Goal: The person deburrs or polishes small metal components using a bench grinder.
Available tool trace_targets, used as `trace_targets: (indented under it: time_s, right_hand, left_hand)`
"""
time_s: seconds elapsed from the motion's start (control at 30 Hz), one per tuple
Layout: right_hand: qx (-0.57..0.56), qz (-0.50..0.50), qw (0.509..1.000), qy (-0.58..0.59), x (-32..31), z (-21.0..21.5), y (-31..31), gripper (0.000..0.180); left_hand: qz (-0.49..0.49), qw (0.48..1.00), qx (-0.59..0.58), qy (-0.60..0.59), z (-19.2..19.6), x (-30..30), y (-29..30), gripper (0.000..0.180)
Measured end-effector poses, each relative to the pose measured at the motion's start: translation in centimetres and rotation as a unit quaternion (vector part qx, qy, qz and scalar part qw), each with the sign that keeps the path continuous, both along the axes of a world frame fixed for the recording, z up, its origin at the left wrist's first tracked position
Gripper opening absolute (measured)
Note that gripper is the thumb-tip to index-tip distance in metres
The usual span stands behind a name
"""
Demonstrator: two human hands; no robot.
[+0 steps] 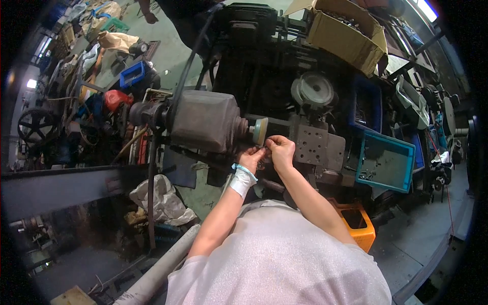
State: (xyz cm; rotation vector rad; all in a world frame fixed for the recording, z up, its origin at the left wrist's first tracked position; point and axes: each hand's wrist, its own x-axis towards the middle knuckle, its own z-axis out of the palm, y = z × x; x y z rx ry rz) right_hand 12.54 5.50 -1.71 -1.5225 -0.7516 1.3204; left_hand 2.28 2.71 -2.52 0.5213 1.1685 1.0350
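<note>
Both hands meet just below a small round wheel (260, 131) with a yellowish face, mounted on the shaft of a grey-brown machine housing (206, 121). My left hand (250, 158), with a white wrap and a light blue band at the wrist, has its thumb and fingers pinched together. Close beside it, my right hand (282, 151) is also pinched, its fingertips near the wheel's lower edge. Whatever lies between the fingertips is too small and dark to make out. Right of my right hand is a metal block with holes (317, 147).
A teal crate (386, 161) with small metal pieces stands to the right, beside a blue crate (367, 109). At the far side sits an open cardboard box (345, 38) of small parts. An orange stool (358, 226) is at my right. Another person's hand (151, 18) shows at the top.
</note>
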Motion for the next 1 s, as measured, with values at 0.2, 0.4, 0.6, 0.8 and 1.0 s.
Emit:
trace_targets:
  time_s: [0.2,0.4,0.6,0.8,1.0]
  right_hand:
    - [0.038,-0.018,0.999,-0.03,0.0,-1.1,-0.1,0.007]
    - [-0.021,-0.007,0.983,0.18,1.9,1.6,-1.4,0.005]
    - [-0.134,0.153,0.933,0.295,4.0,5.3,-2.9,0.009]
    - [0.123,0.35,0.904,-0.211,2.3,6.8,-4.0,0.023]
    - [0.17,0.363,0.893,-0.207,2.6,5.1,-3.7,0.02]
  left_hand:
    - [-0.001,1.0,0.013,-0.006,0.2,0.2,-0.1,0.011]
    - [-0.035,0.989,-0.101,-0.099,2.2,-0.8,-1.3,0.03]
    - [-0.037,0.965,-0.132,-0.222,1.9,-1.5,-2.6,0.046]
    - [-0.047,0.991,-0.077,-0.096,2.9,-0.8,-3.0,0.051]
    - [-0.097,0.99,-0.062,-0.083,3.6,-0.5,-3.3,0.056]
